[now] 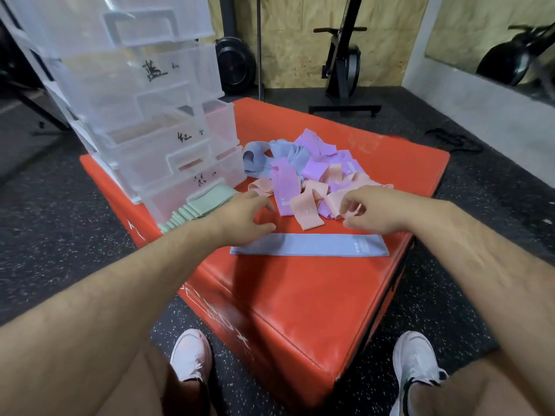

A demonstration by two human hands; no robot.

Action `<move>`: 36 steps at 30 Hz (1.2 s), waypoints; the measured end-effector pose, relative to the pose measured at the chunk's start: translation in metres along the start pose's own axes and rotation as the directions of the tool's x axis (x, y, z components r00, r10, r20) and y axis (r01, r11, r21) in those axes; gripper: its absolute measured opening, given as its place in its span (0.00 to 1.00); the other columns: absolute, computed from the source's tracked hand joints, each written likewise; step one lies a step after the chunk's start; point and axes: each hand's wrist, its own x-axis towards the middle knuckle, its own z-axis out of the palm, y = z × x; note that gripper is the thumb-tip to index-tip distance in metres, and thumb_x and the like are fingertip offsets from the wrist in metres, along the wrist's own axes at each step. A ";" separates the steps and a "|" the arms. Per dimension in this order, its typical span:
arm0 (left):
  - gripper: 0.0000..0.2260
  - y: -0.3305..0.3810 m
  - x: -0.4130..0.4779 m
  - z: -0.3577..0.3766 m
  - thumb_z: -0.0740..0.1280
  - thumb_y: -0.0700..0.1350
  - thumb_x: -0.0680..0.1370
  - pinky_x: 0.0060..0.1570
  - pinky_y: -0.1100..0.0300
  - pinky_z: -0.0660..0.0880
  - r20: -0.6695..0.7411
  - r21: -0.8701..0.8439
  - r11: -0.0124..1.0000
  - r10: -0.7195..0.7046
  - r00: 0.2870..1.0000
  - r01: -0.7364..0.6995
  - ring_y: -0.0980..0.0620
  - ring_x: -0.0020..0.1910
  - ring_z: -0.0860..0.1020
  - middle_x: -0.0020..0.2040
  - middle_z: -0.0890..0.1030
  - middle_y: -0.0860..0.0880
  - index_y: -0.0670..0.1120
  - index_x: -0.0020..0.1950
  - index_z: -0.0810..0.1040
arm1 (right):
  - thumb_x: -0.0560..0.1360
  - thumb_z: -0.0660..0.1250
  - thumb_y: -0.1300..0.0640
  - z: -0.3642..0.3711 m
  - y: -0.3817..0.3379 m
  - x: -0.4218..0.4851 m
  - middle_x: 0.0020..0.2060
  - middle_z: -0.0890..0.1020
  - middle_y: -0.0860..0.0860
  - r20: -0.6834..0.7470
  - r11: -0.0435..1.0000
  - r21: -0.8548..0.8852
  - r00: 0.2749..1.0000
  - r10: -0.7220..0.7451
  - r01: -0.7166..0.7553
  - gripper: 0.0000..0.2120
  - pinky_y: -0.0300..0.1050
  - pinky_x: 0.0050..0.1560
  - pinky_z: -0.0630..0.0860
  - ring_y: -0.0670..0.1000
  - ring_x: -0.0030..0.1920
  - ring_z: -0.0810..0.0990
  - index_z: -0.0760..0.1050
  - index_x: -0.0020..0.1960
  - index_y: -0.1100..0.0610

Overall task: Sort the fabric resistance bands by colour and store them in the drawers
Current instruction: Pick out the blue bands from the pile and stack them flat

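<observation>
A blue band (309, 245) lies flat and stretched out near the front of the red padded box (300, 295). My left hand (243, 219) hovers over its left end with fingers loosely curled, holding nothing. Loosely curled too, my right hand (374, 210) is above the band's right end, fingertips at the edge of a pink band (309, 210). Behind lies a mixed pile of purple, pink and blue bands (318, 168). A clear plastic drawer unit (144, 94) stands at the left with its drawers pulled out in steps. Green bands (195, 210) fill the lowest drawer.
The red box sits on a black speckled rubber floor (60, 223). A black exercise machine (344, 73) and a weight plate (237, 66) stand at the plywood wall behind. My white shoes (192, 355) are in front of the box.
</observation>
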 end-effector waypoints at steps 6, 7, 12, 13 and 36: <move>0.20 0.006 0.051 0.003 0.68 0.55 0.75 0.66 0.53 0.68 -0.080 -0.065 0.991 -0.123 0.989 0.118 0.45 0.64 0.72 0.62 0.75 0.46 0.51 0.65 0.74 | 0.77 0.61 0.52 -0.007 -0.025 0.040 0.51 0.75 0.41 -0.082 0.994 0.104 0.997 -0.014 0.022 0.13 0.55 0.60 0.75 0.52 0.53 0.78 0.74 0.57 0.37; 0.20 0.005 0.060 0.003 0.68 0.55 0.76 0.66 0.52 0.67 -0.083 -0.063 0.989 -0.136 0.987 0.131 0.45 0.65 0.72 0.63 0.74 0.46 0.52 0.66 0.73 | 0.78 0.59 0.53 -0.008 -0.028 0.050 0.56 0.75 0.45 -0.099 0.993 0.119 0.995 -0.012 0.024 0.14 0.57 0.60 0.76 0.53 0.53 0.80 0.74 0.60 0.40; 0.23 0.004 0.105 0.011 0.67 0.55 0.78 0.66 0.52 0.67 -0.127 -0.096 0.975 -0.211 0.969 0.199 0.43 0.67 0.70 0.68 0.70 0.46 0.51 0.71 0.70 | 0.80 0.58 0.55 0.002 -0.039 0.108 0.68 0.73 0.50 -0.242 0.991 0.131 0.970 0.009 0.024 0.18 0.57 0.65 0.69 0.57 0.68 0.69 0.72 0.69 0.46; 0.23 0.004 0.114 0.014 0.66 0.54 0.78 0.66 0.51 0.67 -0.138 -0.102 0.972 -0.223 0.965 0.210 0.43 0.68 0.69 0.69 0.69 0.46 0.51 0.71 0.70 | 0.80 0.58 0.56 0.004 -0.041 0.120 0.69 0.72 0.50 -0.252 0.990 0.140 0.967 0.020 0.017 0.20 0.56 0.66 0.68 0.57 0.69 0.68 0.70 0.70 0.45; 0.20 -0.005 0.149 0.011 0.63 0.52 0.79 0.65 0.47 0.68 -0.248 -0.241 0.927 -0.346 0.905 0.289 0.42 0.65 0.70 0.66 0.72 0.44 0.47 0.69 0.71 | 0.76 0.55 0.65 -0.024 -0.049 0.195 0.67 0.75 0.53 -0.427 0.947 0.316 0.900 0.087 0.059 0.22 0.48 0.63 0.65 0.58 0.69 0.70 0.74 0.68 0.56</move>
